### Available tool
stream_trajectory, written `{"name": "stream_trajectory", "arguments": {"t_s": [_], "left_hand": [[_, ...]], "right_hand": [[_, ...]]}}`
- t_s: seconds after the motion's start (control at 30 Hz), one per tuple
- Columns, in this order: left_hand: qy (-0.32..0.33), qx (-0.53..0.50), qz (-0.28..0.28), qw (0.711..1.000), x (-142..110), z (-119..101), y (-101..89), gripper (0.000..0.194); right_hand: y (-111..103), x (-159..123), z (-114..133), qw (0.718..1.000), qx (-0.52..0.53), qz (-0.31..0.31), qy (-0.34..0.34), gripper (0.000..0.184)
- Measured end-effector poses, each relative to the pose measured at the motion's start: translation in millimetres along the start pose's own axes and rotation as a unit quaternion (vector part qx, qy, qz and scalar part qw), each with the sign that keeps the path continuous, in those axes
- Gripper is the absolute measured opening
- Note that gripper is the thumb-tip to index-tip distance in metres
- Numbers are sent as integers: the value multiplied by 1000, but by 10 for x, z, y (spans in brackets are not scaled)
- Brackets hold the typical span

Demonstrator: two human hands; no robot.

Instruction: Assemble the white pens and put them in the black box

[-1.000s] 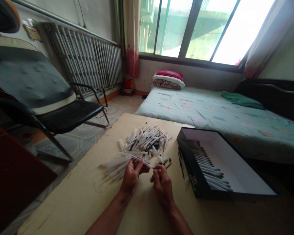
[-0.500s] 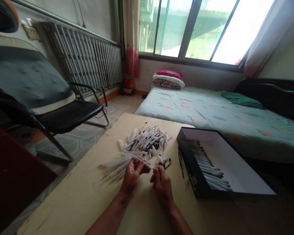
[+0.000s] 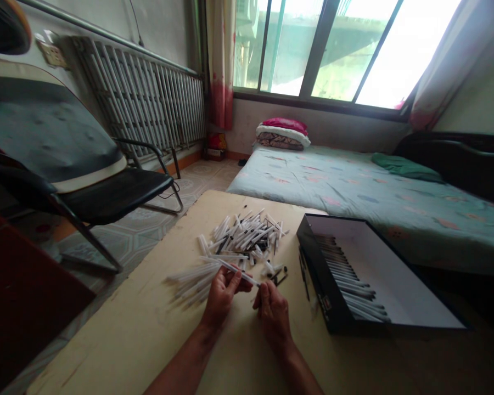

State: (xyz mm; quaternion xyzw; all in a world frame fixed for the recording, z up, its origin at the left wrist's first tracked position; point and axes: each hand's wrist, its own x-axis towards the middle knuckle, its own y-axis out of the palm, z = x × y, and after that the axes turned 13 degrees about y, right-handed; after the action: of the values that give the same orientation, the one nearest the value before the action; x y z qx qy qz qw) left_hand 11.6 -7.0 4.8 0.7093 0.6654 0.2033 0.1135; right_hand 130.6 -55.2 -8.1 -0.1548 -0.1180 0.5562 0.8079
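Observation:
Between my hands, slanting down to the right, is a slim white pen [image 3: 241,272]. My left hand [image 3: 223,291] closes round its barrel with thumb and fingers. At its lower right end, my right hand [image 3: 270,303] pinches the tip, and its fingers hide what is there. Beyond my hands lies a loose heap of white pen parts [image 3: 247,233] with some black pieces among them. A fan of white pen barrels [image 3: 193,282] lies just left of my left hand. Small caps and black pieces [image 3: 275,270] are scattered beyond my right hand.
To the right on the table [image 3: 119,334] stands a black box [image 3: 321,291] with a white inside, holding a row of pens [image 3: 346,280]. Thin black pieces lie along its left side. A bed [image 3: 313,173] adjoins the table's far side; a folding chair [image 3: 119,189] is at left.
My right hand has shifted very slightly at the pen's end. The left hand, the heap and the box look the same.

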Motion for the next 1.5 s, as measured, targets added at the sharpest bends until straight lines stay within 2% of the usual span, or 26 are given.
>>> {"name": "stream_trajectory", "arguments": {"t_s": [0.17,0.4,0.57,0.67,0.77,0.83,0.9,0.97,1.03,1.1,1.17,1.27,1.33,1.4,1.5], "left_hand": [[4,1,-14,1000,4,4,-2,29],[-11,-5,3,1000,-2,-15,5,30],[-7,-4,-1,1000,-8,-29,16,31],[9,7,29,1000,-20,-14,37,30],[26,37,78,996,-42,16,68,27],[32,68,78,994,-57,25,93,28],[37,116,65,990,-64,17,125,31],[51,173,75,981,-52,-3,168,28],[84,227,108,964,-8,-17,226,19],[142,295,153,932,70,-9,299,14],[202,398,205,871,169,24,375,23],[252,505,275,778,309,95,470,37],[269,548,304,732,375,140,507,34],[279,569,317,705,414,177,520,27],[291,570,318,700,433,208,510,23]], "right_hand": [[-5,-9,18,1000,4,-2,-3,26],[-8,5,-4,999,-21,-23,-31,39],[-20,-1,24,999,-3,-20,-25,37],[-27,-13,50,998,15,-35,-53,27],[-30,-21,52,995,6,-38,-91,29],[-38,-11,27,996,18,-58,-70,29],[-53,16,-18,993,61,-103,-12,32],[-72,58,-69,979,134,-149,48,34],[-87,102,-113,960,209,-169,84,34],[-96,132,-137,948,251,-170,95,34],[-98,144,-139,947,260,-164,95,34],[-97,141,-115,947,260,-163,96,34],[-96,137,-100,946,262,-163,98,34],[-94,136,-93,946,262,-163,97,35],[-92,137,-97,950,253,-161,91,33]]}}
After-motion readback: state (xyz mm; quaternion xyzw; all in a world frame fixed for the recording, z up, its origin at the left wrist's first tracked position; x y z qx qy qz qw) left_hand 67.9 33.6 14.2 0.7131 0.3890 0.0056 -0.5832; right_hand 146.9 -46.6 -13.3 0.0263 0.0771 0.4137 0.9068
